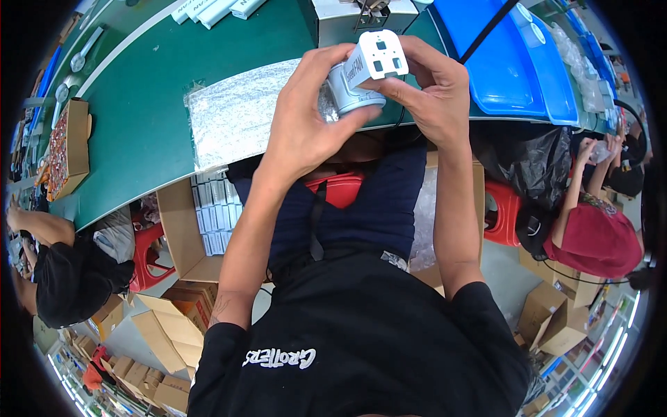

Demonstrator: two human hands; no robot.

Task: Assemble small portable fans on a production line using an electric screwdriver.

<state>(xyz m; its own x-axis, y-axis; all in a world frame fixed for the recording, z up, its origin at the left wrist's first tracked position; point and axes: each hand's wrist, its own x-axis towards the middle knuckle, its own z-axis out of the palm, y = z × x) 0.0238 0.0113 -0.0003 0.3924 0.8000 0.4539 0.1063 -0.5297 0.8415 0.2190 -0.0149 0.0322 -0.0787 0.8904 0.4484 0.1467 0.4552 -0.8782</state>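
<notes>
Over the near edge of the green bench, both my hands are raised around a small light-blue device [349, 96] with a rounded end, and a white box-shaped piece [379, 57] with cut-outs in its end face. My left hand [302, 121] curls round the light-blue device, its thumb along the lower edge. From the other side my right hand [439, 101] grips the white piece, thumb underneath and fingers behind it. Whether the two pieces are joined cannot be made out. Beneath and to the left lies a marbled pale sheet [236, 115] under clear plastic.
A metal fixture on a box [337, 21] stands at the far middle; slim white boxes [215, 10] lie left of it. Blue trays [497, 83] are at right, crossed by a black cable [486, 35]. Below the bench, a carton [182, 229] holds small boxes. Co-workers sit on both sides.
</notes>
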